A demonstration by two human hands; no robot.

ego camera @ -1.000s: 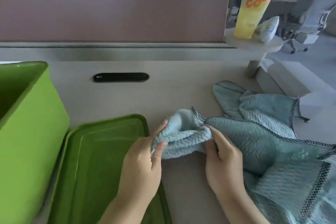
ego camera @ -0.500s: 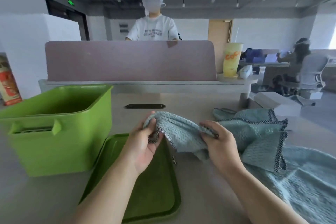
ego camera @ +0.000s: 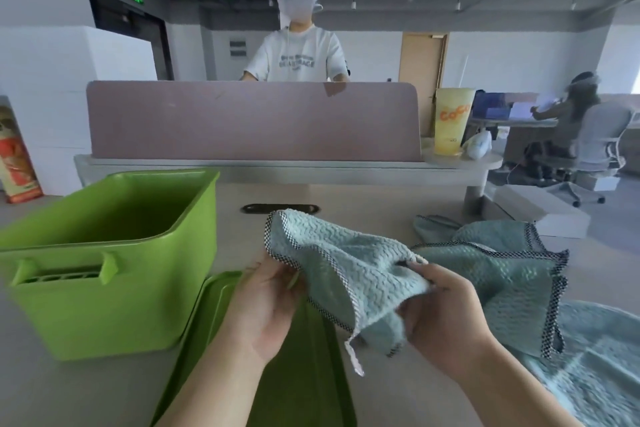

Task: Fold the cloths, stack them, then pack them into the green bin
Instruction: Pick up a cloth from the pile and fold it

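A light blue cloth [ego camera: 346, 270] with a checked border hangs crumpled above the table, held between both hands. My left hand [ego camera: 266, 302] pinches its left edge and my right hand [ego camera: 440, 312] grips its right side. More light blue cloths [ego camera: 512, 274] lie unfolded in a heap on the table to the right, reaching the lower right corner. The green bin [ego camera: 114, 274] stands open on the left with nothing visible inside it. Its green lid [ego camera: 214, 340] lies flat on the table under my left hand.
A pink divider panel [ego camera: 249, 121] closes the far side of the desk, with a person standing behind it. A yellow cup [ego camera: 452, 125] sits on a shelf at the back right. A black cable slot [ego camera: 280, 209] lies in the tabletop beyond the cloth.
The camera has tilted up from the tabletop toward the room. Both hands have lifted the cloth off the table and spread it wider, with a corner now dangling below.
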